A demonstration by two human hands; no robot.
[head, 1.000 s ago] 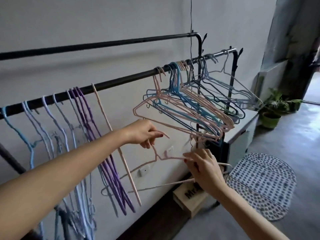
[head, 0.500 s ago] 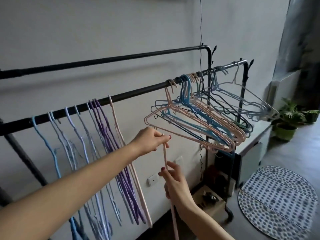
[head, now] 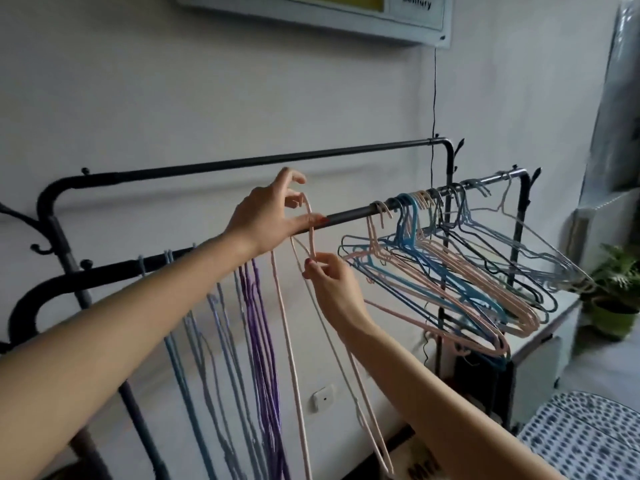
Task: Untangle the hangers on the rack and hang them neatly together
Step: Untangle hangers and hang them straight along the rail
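A black clothes rack (head: 349,216) has two rails. A pink hanger (head: 363,407) is held up at the front rail: my left hand (head: 270,216) pinches its hook at the rail, and my right hand (head: 329,282) grips its neck just below. Left of it hang a single pink hanger (head: 291,358), purple hangers (head: 259,341) and pale blue hangers (head: 207,358), all straight and close together. On the right a tangled bunch of pink, blue and dark hangers (head: 450,282) splays out from the rail.
A white wall unit (head: 346,12) is mounted above, with a thin black cord (head: 433,98) running down to the rack. A white cabinet (head: 540,341), a potted plant (head: 613,299) and a dotted mat (head: 581,438) lie to the right. A wooden box (head: 419,459) sits under the rack.
Both hands have lifted the pink hanger from below the tangled bunch up to the front rail, and the hanger has turned upright. The view has tilted upward.
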